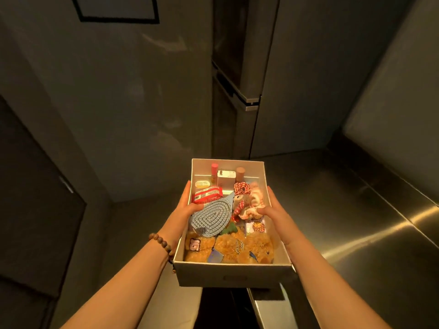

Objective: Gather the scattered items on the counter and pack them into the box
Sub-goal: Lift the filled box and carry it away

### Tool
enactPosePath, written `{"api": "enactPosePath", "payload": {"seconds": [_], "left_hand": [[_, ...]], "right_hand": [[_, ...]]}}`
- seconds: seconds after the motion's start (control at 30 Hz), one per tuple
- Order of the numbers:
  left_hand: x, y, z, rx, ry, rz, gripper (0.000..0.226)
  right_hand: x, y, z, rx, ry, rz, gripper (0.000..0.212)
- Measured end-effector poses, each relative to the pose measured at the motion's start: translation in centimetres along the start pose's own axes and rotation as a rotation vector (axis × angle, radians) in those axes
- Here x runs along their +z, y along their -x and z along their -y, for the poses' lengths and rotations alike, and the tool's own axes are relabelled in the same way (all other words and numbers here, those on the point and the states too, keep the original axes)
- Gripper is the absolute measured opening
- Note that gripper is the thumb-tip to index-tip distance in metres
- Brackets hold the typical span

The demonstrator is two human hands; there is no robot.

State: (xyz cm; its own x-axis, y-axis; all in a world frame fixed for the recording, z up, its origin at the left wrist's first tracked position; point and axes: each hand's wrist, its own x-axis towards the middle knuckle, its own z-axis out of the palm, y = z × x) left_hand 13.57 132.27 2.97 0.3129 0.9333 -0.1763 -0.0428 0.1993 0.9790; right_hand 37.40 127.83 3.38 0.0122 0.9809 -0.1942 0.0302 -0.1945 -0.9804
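Packed box carried in both hands, off the counter.

Box, white card, open top, held in the air with the steel counter to its right; nothing loose shows on the counter in view. Left hand clasps the left wall, thumb hooked over the rim onto a blue woven pad; right hand clasps the right wall, thumb over the rim against the pink scrunchies. Near end: plush bears, soft, light. Middle: pad, scrunchies, red packet. Far end: small bottles, upright, apt to topple. Load likely light; card walls may flex, so grip mid-wall both sides, fingers probably under the base, and keep it level.
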Motion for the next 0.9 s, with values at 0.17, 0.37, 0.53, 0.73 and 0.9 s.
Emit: {"api": "enactPosePath", "payload": {"seconds": [0.17,0.37,0.53,0.73,0.9], "left_hand": [[-9.9,-0.4,-0.9,0.034,0.055,-0.076,0.047],[-22.6,-1.2,-2.1,0.034,0.137,-0.132,0.056],[-30.5,-2.9,-2.4,0.02,0.146,-0.185,0.063],[-36.9,-8.1,-1.2,-0.03,0.122,-0.241,0.069],[-39.7,-14.5,1.4,-0.1,0.132,-0.288,0.079]], "right_hand": [[9.0,-6.6,1.7,-0.014,0.003,0.125,0.07],[20.2,-13.5,2.4,0.026,-0.041,0.213,0.072],[27.1,-18.2,2.1,0.089,-0.105,0.312,0.085],[31.6,-25.5,1.5,0.151,-0.157,0.377,0.082],[32.0,-32.7,-0.1,0.186,-0.047,0.351,0.087]]}}
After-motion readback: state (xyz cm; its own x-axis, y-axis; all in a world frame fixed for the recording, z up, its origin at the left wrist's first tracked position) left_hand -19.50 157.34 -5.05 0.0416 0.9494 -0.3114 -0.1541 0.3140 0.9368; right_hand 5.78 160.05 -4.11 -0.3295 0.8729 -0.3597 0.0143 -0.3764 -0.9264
